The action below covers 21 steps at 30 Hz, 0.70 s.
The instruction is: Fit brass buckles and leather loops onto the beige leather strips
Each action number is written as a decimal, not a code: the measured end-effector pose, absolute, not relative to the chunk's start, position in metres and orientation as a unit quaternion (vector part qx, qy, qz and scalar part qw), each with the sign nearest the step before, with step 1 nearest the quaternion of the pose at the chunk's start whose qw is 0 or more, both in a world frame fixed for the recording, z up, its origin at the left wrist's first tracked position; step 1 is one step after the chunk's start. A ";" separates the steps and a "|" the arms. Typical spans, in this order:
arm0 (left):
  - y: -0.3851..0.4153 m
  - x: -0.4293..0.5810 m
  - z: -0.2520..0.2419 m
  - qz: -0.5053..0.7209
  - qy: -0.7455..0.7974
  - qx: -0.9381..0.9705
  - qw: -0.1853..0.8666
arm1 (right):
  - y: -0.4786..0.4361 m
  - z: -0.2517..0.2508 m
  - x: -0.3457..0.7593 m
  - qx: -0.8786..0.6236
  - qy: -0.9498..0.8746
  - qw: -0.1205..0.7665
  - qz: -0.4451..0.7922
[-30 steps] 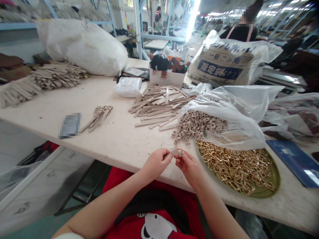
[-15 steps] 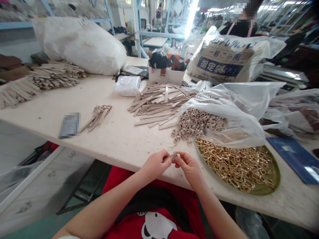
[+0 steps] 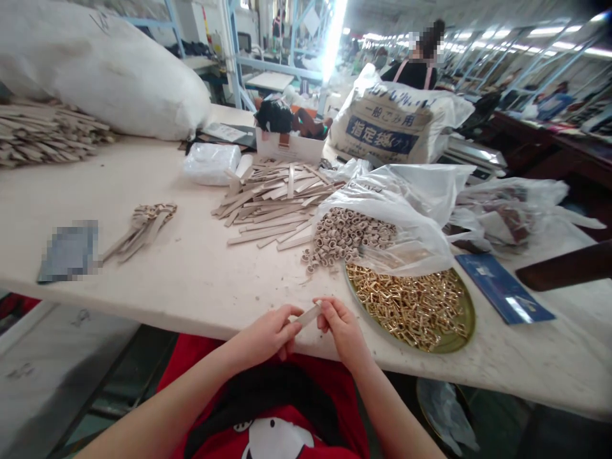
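Note:
Both hands meet at the table's near edge, pinching one small beige strip (image 3: 308, 315) between them. My left hand (image 3: 268, 334) grips its left end with closed fingers. My right hand (image 3: 340, 326) pinches the right end. Just right of my right hand lies a round gold tray (image 3: 458, 342) heaped with small gold metal buckles (image 3: 406, 306). Behind the hands, an open clear bag (image 3: 382, 210) spills small beige loops (image 3: 347, 234). A loose pile of beige strips (image 3: 272, 201) lies further back.
A small bundle of finished strips (image 3: 141, 226) and a blurred flat item (image 3: 69, 252) lie at left. Big white sacks (image 3: 100, 64), a printed sack (image 3: 392, 124), a blue booklet (image 3: 502, 290) and more clear bags (image 3: 511, 213) crowd the table (image 3: 191, 274). A person (image 3: 415, 64) stands behind.
The camera view has swung to the right. My hands have dropped slightly toward the table edge, and the strip between them now shows longer and more level.

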<state>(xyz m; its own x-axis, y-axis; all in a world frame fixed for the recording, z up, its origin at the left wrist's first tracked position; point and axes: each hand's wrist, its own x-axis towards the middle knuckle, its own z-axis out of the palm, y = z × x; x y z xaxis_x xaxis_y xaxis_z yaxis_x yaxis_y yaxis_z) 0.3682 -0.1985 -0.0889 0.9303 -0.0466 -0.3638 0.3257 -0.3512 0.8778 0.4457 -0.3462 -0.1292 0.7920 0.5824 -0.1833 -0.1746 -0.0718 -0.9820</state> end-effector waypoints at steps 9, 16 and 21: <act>-0.197 0.369 -0.090 -0.067 0.103 0.818 0.562 | -0.356 -0.127 0.461 -0.784 -0.230 0.537 0.211; -0.205 0.377 -0.099 -0.062 0.123 0.814 0.564 | -0.389 -0.120 0.536 -0.972 -0.227 -0.039 -0.047; -0.208 0.377 -0.100 -0.076 0.114 0.815 0.563 | -0.388 -0.120 0.538 -0.971 -0.231 -0.027 -0.049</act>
